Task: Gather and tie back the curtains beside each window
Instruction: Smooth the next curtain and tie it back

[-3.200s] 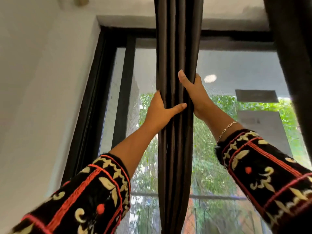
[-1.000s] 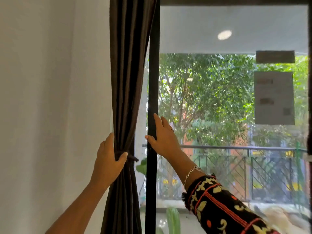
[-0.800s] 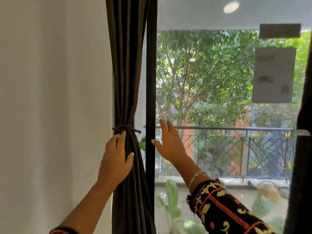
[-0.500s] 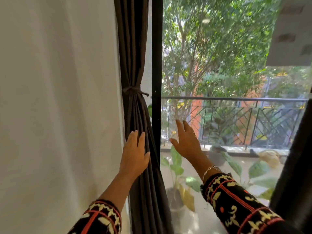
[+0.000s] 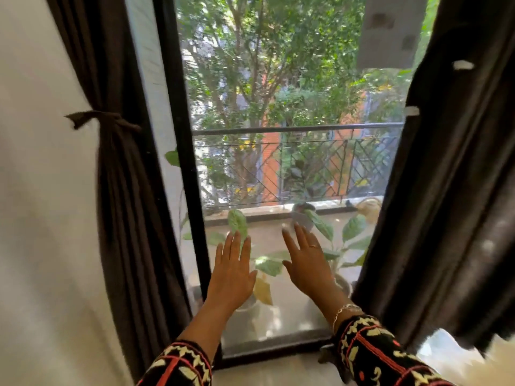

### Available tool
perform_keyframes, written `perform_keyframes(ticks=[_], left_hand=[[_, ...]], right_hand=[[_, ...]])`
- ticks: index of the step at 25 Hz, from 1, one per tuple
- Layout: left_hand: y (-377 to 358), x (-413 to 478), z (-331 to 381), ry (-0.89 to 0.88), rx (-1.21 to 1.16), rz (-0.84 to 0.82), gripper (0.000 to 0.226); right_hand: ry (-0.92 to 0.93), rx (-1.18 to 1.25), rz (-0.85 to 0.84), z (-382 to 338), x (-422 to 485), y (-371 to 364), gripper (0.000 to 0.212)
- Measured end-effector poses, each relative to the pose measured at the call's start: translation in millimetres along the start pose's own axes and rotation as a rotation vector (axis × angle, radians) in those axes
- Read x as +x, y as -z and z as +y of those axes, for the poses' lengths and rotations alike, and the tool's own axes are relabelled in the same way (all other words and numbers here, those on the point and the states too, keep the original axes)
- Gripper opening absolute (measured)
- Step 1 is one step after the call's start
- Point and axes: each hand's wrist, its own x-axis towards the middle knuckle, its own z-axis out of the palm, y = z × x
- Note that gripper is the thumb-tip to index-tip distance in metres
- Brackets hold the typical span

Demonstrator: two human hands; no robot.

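- Neither hand is gripping anything. The left hand [image 5: 232, 271] and the right hand [image 5: 308, 263] are both hovering flat, fingers straight and spread, in front of the clear window glass [image 5: 278, 79] and apart from both curtains. I cannot tell whether the fingertips are touching the pane.
- The dark brown pleated fabric curtain on the right [image 5: 459, 190] is hanging loose and wide along the right edge of the view. No tie is showing around it, so by my reading it is the one not yet gathered.
- That cloth is looking soft, limp and fairly thick. It is probably carrying some weight, and its folds are likely to be slumping and sliding out of a slack hold.
- A sensible hold is probably at mid-height, level with the tie on the other side. One hand would be sweeping the inner edge outward while the other is circling the whole bunch firmly.
- The matching dark brown curtain on the left [image 5: 122, 204] is hanging drawn into a narrow column. It is sitting between the white plaster wall [image 5: 41, 218] and the black window frame [image 5: 181, 135].
- The thin dark brown fabric tie band [image 5: 103, 118] is cinching that left curtain above its middle, with a short end sticking out toward the wall.
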Motion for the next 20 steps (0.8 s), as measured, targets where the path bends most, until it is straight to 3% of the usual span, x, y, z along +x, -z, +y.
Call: perform_keyframes(ticks=[11, 20], left_hand=[[-34.2, 68.0, 156.2, -0.388, -0.214, 0.037, 0.068], [-31.0, 181.8, 250.2, -0.483, -0.364, 0.152, 0.069]], right_hand=[[-0.242, -0.251, 0.038, 144.4, -68.8, 30.5, 0.063], [-0.364, -0.45, 0.217, 253.9, -19.7, 91.4, 0.06]])
